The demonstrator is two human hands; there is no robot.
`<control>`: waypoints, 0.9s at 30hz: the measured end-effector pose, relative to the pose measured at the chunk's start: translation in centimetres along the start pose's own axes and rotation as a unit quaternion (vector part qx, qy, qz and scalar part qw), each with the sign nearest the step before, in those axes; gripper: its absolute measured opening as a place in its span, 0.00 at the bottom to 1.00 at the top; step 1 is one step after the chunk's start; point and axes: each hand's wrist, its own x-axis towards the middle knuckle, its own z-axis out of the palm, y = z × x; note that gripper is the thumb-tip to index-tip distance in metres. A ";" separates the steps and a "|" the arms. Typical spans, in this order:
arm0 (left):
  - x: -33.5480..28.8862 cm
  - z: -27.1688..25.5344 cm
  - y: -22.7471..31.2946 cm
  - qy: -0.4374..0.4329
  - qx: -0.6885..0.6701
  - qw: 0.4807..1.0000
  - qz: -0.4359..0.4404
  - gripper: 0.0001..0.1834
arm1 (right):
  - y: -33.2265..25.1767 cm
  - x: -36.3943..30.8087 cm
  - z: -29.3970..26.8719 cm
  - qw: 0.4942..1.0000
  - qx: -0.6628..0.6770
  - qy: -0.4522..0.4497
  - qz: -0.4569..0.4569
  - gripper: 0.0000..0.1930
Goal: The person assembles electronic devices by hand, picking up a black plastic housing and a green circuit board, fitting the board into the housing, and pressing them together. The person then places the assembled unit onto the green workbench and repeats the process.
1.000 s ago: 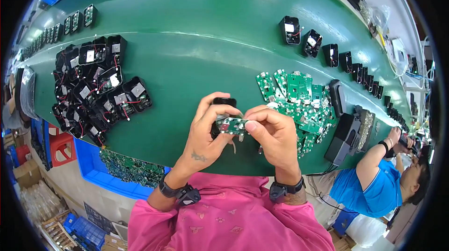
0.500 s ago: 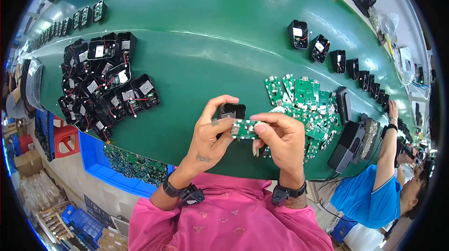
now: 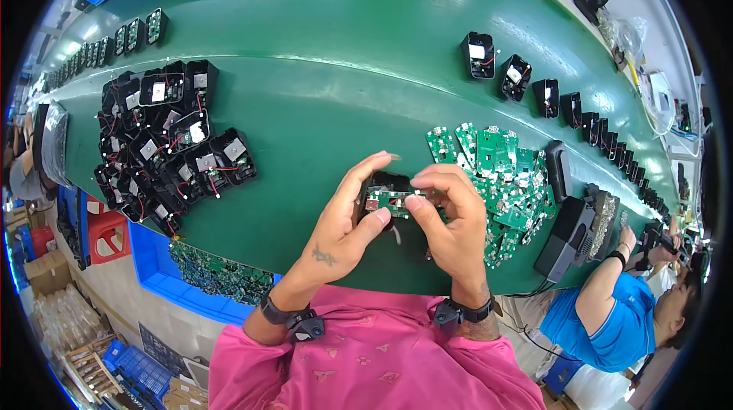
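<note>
My left hand point(image 3: 342, 219) wraps round a small black plastic housing point(image 3: 388, 181), open side up. Its thumb presses the near edge of a green circuit board point(image 3: 393, 202) with a metal connector at the left end. That board lies against the housing's opening; whether it is seated inside cannot be made out. My right hand point(image 3: 452, 219) pinches the board's right end between thumb and fingers, and a bit of red wire shows beside the thumb. Right of my hands spreads a pile of loose green circuit boards point(image 3: 500, 154).
Black housings with wires point(image 3: 183, 169) crowd the left of the green table point(image 3: 305, 104). Further housings point(image 3: 479, 55) form a row at right, and board-fitted ones point(image 3: 156, 27) at far left. A blue bin point(image 3: 153, 261) holds more boards. A co-worker in blue point(image 3: 592, 318) sits at right.
The board has come down from in front of the housing to its opening, and my left thumb now presses on it. The co-worker's arm has drawn back from the row of housings.
</note>
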 end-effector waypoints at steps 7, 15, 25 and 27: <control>0.2 0.4 0.6 0.014 -0.068 0.998 0.001 0.33 | 0.6 -0.1 0.3 0.988 0.154 -0.005 0.013 0.11; -0.1 0.1 1.7 -0.015 -0.038 0.999 -0.036 0.36 | -0.1 -0.4 0.2 0.964 0.236 0.004 0.124 0.08; -0.2 0.6 1.5 -0.004 -0.064 0.996 -0.069 0.34 | 0.8 -0.1 0.3 0.994 -0.002 -0.002 -0.107 0.11; -0.2 0.8 1.6 -0.002 -0.075 0.994 -0.079 0.34 | 0.7 -0.2 0.1 0.996 0.046 -0.022 -0.070 0.11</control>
